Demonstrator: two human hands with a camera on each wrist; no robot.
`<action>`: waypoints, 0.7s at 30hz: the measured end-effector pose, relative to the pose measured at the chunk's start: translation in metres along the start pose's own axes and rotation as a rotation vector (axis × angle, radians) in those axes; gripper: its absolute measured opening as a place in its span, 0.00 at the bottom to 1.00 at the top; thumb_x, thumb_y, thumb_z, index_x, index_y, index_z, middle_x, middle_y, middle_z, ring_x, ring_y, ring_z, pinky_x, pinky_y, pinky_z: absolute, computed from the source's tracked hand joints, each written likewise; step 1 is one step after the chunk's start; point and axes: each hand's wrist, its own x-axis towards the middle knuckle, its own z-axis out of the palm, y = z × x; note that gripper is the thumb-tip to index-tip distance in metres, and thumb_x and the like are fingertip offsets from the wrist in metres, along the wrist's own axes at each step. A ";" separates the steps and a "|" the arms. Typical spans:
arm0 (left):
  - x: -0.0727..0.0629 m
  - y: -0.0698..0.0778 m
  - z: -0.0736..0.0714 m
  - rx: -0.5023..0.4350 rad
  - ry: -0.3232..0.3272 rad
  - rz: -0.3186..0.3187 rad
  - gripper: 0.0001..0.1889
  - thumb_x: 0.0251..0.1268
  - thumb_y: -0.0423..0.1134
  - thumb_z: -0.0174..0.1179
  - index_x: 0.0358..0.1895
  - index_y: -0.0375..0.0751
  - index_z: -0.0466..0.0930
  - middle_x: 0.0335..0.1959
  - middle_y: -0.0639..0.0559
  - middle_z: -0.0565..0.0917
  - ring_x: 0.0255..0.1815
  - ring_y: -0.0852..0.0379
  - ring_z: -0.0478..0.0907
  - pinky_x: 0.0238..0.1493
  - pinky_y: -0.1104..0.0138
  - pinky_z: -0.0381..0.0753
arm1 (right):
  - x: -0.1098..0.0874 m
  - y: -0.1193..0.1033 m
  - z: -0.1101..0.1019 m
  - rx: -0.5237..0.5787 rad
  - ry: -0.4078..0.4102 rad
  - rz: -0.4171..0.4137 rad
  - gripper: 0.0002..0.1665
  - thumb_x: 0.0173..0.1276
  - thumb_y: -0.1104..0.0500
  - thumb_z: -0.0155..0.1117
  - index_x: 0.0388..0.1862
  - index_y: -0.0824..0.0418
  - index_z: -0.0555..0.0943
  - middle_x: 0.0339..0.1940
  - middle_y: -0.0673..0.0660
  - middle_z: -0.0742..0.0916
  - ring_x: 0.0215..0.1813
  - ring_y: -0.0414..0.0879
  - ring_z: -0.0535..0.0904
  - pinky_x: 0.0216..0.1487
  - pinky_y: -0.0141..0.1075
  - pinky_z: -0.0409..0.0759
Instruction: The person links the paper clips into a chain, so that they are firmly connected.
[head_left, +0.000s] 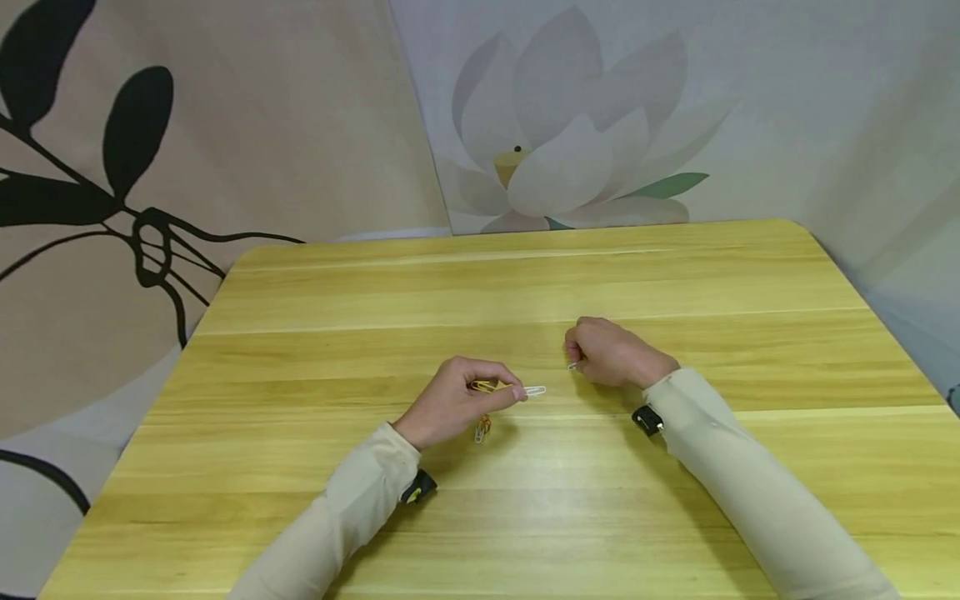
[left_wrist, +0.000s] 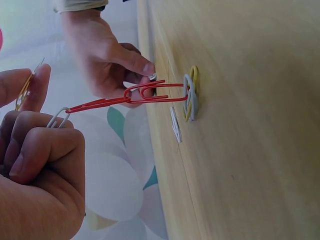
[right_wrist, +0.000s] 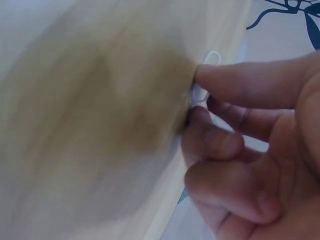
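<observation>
My left hand (head_left: 468,396) holds a chain of paper clips. Its thumb and a finger pinch a yellow clip (left_wrist: 25,92), and a white clip (left_wrist: 59,116) comes out of the curled fingers. Linked red clips (left_wrist: 107,101) run from it toward the table, ending in a white clip (left_wrist: 190,97) and a yellow clip (left_wrist: 195,75). Farther right, my right hand (head_left: 617,354) pinches a small white paper clip (right_wrist: 212,57) close over the tabletop. Between the hands, another white paper clip (left_wrist: 176,125) lies on the wood.
The wooden table (head_left: 450,525) has a pale yellow grain and rounded far corners. Behind it hangs a cloth backdrop (head_left: 337,117) printed with dark leaves and a large pale flower. Both forearms, in light sleeves, reach in from the near side.
</observation>
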 end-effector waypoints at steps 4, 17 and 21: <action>0.000 0.001 0.000 -0.013 -0.007 0.000 0.10 0.70 0.39 0.62 0.43 0.37 0.89 0.47 0.46 0.89 0.33 0.49 0.81 0.31 0.66 0.81 | -0.002 -0.001 0.003 -0.018 0.033 -0.025 0.11 0.65 0.73 0.59 0.27 0.60 0.75 0.30 0.54 0.79 0.35 0.45 0.71 0.38 0.35 0.71; 0.000 0.000 -0.001 0.010 0.003 -0.011 0.10 0.69 0.40 0.62 0.43 0.39 0.89 0.46 0.48 0.89 0.36 0.60 0.80 0.38 0.65 0.82 | 0.009 -0.002 0.004 0.047 0.216 -0.001 0.02 0.63 0.66 0.66 0.34 0.63 0.82 0.29 0.55 0.85 0.32 0.45 0.77 0.35 0.37 0.78; 0.001 -0.001 -0.002 0.012 0.001 -0.001 0.10 0.70 0.40 0.62 0.43 0.39 0.89 0.45 0.48 0.89 0.29 0.59 0.76 0.32 0.71 0.77 | 0.017 -0.007 0.004 0.043 0.195 0.024 0.06 0.62 0.63 0.71 0.36 0.63 0.84 0.31 0.56 0.85 0.33 0.46 0.77 0.37 0.38 0.79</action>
